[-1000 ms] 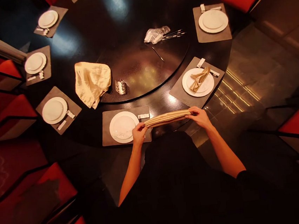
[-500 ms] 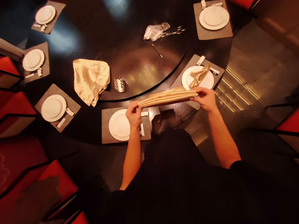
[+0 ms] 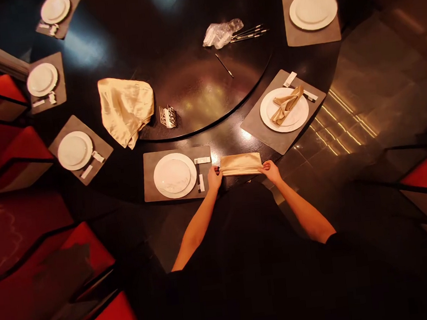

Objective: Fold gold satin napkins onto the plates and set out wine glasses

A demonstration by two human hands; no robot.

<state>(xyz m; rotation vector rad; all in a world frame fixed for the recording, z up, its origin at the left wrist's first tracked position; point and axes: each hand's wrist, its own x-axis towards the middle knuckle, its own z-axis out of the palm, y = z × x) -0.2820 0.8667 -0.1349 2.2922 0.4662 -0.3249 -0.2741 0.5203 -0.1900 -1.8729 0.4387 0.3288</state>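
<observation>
Left hand (image 3: 215,178): pinched the gold napkin (image 3: 240,163) at left, forearm angled inward.
Right hand (image 3: 271,171): pinched its right end, forearm angled inward.
Gold napkin: was between them, at the table's (image 3: 230,139) near edge.

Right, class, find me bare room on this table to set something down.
Free: the turntable between the small stand and lone stick; the table between the gold cloth and leftmost placemat. Crowded: the table's near edge, where the left hand and right hand hold a folded napkin between two set placemats.
</observation>
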